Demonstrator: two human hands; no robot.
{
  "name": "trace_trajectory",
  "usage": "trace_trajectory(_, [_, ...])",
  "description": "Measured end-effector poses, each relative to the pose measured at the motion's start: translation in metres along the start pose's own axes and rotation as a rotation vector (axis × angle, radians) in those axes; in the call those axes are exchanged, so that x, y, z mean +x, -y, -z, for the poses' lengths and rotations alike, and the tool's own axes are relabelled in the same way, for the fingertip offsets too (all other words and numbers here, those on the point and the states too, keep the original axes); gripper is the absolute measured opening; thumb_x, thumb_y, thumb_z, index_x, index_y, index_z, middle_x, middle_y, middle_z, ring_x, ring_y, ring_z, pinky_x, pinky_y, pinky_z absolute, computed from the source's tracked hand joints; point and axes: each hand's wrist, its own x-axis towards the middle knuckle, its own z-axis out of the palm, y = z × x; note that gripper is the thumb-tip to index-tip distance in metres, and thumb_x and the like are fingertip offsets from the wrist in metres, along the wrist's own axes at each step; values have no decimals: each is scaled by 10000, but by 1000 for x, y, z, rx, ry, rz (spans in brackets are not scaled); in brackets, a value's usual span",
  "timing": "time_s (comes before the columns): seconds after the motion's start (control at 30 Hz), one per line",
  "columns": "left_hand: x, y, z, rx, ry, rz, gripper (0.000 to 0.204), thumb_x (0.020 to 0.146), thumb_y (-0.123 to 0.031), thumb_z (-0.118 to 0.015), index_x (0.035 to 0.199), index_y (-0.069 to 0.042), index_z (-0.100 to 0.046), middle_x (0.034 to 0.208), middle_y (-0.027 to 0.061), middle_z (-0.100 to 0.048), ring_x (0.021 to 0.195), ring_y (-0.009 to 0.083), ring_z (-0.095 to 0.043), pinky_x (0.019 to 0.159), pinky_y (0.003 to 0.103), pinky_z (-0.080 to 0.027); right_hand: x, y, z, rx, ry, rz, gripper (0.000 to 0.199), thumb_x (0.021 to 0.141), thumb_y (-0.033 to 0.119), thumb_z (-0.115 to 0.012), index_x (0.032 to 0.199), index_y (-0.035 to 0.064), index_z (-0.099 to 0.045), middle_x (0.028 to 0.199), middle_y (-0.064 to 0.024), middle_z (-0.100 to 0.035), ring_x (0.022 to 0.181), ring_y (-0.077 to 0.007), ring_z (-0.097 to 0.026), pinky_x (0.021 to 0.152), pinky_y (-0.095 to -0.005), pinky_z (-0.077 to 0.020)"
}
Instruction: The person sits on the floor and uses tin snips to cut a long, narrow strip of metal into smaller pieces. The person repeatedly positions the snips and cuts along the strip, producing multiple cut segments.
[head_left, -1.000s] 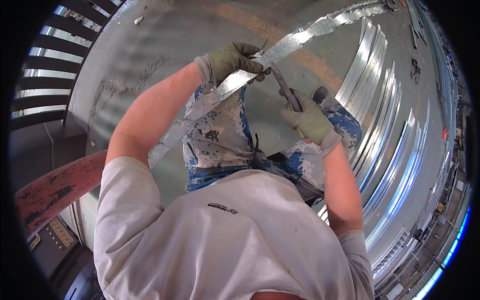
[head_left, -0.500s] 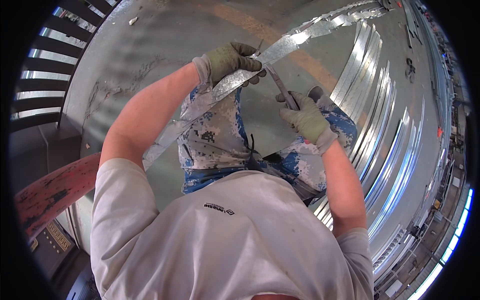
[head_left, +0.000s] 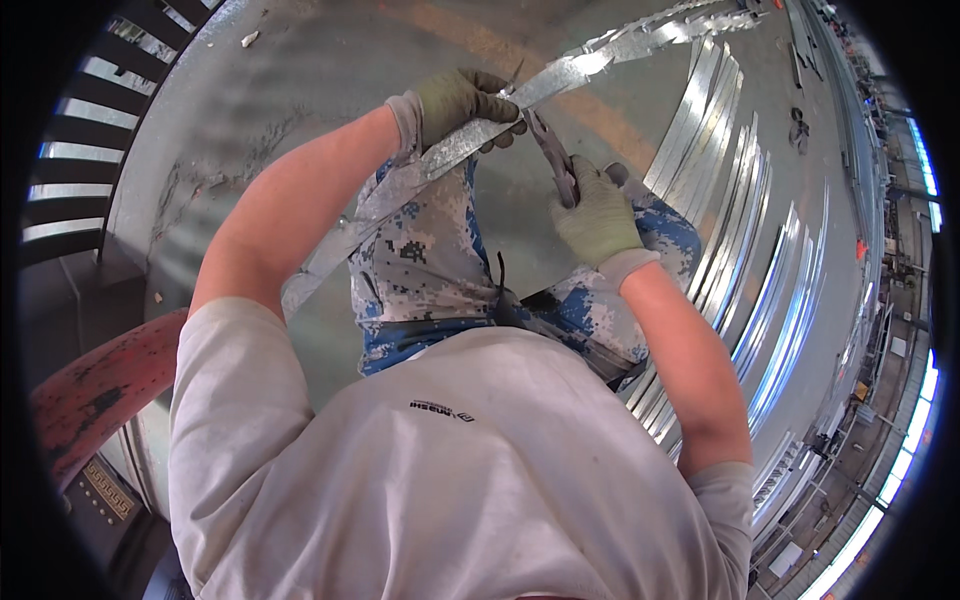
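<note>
1. Silvery metal strip (head_left: 555, 82) slants past your left leg (head_left: 415, 250), gripped in your gloved left hand (head_left: 452, 108).
2. Your right hand (head_left: 597, 215) clasps a grey tool (head_left: 551, 150), its tip beside the strip.
3. More strips (head_left: 685, 115) line the floor (head_left: 320, 60) at right.

Pale short-sleeved shirt (head_left: 450, 480), blue-grey pixel-camouflage trousers (head_left: 408, 255), greenish gloves (head_left: 600, 220).

Beneath you is a grey-green floor (head_left: 320, 65), scuffed to your left and crossed ahead by a faded orange-brown band (head_left: 475, 37). On your right, long shiny metal strips (head_left: 692, 108) lie on it side by side in several rows; ahead to your left lies a small pale scrap (head_left: 250, 40).
</note>
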Motion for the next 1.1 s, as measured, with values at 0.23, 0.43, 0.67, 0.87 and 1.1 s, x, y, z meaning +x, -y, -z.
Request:
trace_trajectory(0.23, [1, 5, 1, -26, 29, -21, 351, 1051, -110, -796, 1361, 47, -740, 1142, 145, -844, 888, 157, -792, 773, 319, -649, -6, -27, 11, 485, 161, 168, 987, 834, 388, -916, 1660, 30, -512, 1416, -257, -713, 1234, -373, -739, 1116, -424, -556])
trace_trajectory(0.43, [-2, 8, 3, -32, 42, -8, 350, 1056, -100, -783, 1372, 43, -738, 1151, 153, -843, 884, 167, -792, 727, 332, -647, -4, -7, 30, 218, 227, 79, 1030, 841, 352, -895, 1703, 22, -437, 1367, -279, -716, 1264, -381, -725, 1076, -437, -590])
trace_trajectory(0.67, [19, 24, 11, -75, 88, 5, 266, 1087, -105, -743, 1318, 27, -749, 1124, 138, -840, 846, 190, -791, 710, 338, -641, -26, 45, 27, -442, 3, 16, 735, 942, 318, -795, 1553, 42, -493, 1293, -294, -734, 1200, -468, -761, 974, -568, -634])
trace_trajectory(0.87, [36, 15, 9, -112, 175, 73, 212, 1133, -98, -645, 1295, 5, -735, 1197, 139, -810, 976, 196, -758, 784, 343, -588, -16, 45, 31, -554, -117, 37, 508, 1049, 265, -700, 1444, -17, -551, 1322, -260, -749, 1187, -437, -777, 977, -544, -631])
trace_trajectory(1.1, [56, 22, 18, -94, 238, 22, 193, 1130, -104, -657, 1252, 20, -740, 1145, 130, -810, 895, 208, -742, 786, 363, -582, -14, 42, 26, -622, -176, 26, 571, 1118, 354, -626, 1561, 4, -545, 1336, -225, -751, 1187, -421, -780, 979, -544, -623])
